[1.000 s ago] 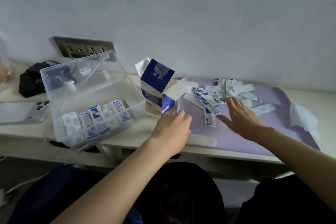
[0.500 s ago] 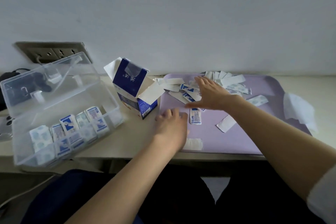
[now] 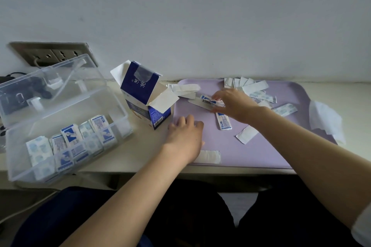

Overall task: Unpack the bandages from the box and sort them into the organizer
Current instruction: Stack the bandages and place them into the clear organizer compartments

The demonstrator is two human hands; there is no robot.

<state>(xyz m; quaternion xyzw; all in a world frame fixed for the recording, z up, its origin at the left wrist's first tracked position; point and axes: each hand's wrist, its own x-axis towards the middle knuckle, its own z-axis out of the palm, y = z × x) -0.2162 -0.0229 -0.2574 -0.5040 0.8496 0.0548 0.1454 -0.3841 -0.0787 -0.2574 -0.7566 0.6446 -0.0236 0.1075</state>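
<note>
1. Right hand (image 3: 235, 104), centre right of the frame, is clamping its grip on a blue-and-white bandage (image 3: 206, 98), pinching it between thumb and fingertips just above the purple tray (image 3: 261, 156).
2. Left hand (image 3: 184, 136), lower centre, is resting palm down on the tray's left edge, its grip lying apart with fingers relaxed and holding nothing.
3. Loose bandages (image 3: 248, 86) are lying fanned along the tray's upper edge, and a printed wrapper (image 3: 223, 122) is lying just below the right hand.
4. One white strip (image 3: 246, 134) is lying beside the right forearm.
5. An open blue box (image 3: 140, 90) is standing tilted on the pale surface (image 3: 130, 156), just left of the tray.
6. At the left of the frame, a clear organizer (image 3: 30, 170) is sitting with its lid raised, and sorted bandages (image 3: 70, 136) are standing upright in its front compartments.
7. A white tissue (image 3: 325, 120) is lying at the tray's right edge.
</note>
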